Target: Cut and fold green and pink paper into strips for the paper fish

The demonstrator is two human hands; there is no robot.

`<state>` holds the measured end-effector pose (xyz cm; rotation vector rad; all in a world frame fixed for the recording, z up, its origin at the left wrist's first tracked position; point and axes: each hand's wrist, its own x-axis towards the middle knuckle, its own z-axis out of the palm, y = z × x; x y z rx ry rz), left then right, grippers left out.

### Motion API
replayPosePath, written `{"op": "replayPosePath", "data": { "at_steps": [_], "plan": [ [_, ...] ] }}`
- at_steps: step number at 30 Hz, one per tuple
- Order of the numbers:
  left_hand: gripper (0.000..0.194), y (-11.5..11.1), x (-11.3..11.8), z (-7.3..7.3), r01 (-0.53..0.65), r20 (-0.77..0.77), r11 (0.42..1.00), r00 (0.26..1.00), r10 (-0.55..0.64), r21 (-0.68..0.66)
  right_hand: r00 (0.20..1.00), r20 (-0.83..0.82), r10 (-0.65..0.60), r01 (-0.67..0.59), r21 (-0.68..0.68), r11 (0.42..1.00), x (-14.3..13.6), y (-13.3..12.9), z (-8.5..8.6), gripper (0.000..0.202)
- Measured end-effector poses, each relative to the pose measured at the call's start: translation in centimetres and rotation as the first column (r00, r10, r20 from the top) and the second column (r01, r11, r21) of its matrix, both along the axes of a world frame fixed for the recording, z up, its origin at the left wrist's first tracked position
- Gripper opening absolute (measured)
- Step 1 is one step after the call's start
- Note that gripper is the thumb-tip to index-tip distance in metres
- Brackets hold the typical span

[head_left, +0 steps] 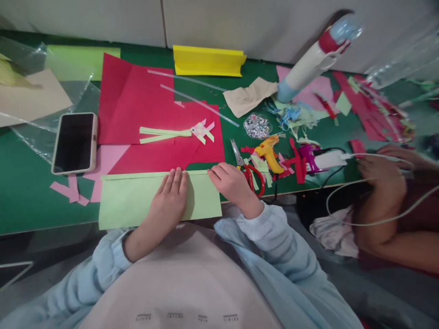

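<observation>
From where I stand, the green paper lies at the near edge of the green table, right in front of the person, with a narrow fold along its far edge. The left hand is spread on it palm down, fingers straight and close together (it presses rather than grips), the fingertips on that fold. The right hand is curled nearly closed, thumb and finger meeting at the far right corner of the sheet, pinching the folded edge.

Just beyond are overlapping sheets of red paper, and on them rests a paper fish with two long pale green strips (they point left). A phone lies face up to the left of the red, its screen dark, with pink strips below it.

Near the right hand are the scissors, blades pointing away, then a yellow glue gun among scraps, and a tub of small beads or eyes (too small to tell which). A bottle stands farther back. At the far right is another person's forearm.
</observation>
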<state>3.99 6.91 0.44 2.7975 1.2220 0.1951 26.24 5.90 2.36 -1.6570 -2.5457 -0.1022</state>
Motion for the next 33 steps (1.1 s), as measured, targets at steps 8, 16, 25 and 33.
{"op": "replayPosePath", "data": {
  "at_steps": [8, 16, 25, 33],
  "plan": [
    [0.053, -0.2, 0.5, 0.1, -0.035, 0.005, 0.999, 0.999, 0.035, 0.001, 0.998, 0.05, 0.045, -0.045, -0.002, 0.999, -0.1, 0.0, -0.2, 0.044],
    [0.051, -0.3, 0.8, 0.1, -0.045, -0.006, 0.999, 0.999, 0.045, 0.014, 0.989, 0.106, 0.103, -0.103, -0.004, 0.995, 0.0, 0.0, -0.3, 0.044],
    [0.051, -0.1, 1.1, 0.5, -0.04, -0.092, 0.999, 0.995, 0.043, 0.033, 0.983, 0.128, 0.134, -0.144, 0.079, 0.986, 0.0, 0.0, 0.0, 0.035],
    [0.05, -0.6, 3.0, 0.8, -0.139, -0.116, 0.99, 0.983, 0.142, 0.03, 0.986, 0.133, -0.099, 0.106, -0.045, 0.993, -2.3, -2.4, 0.2, 0.032]
  ]
}}
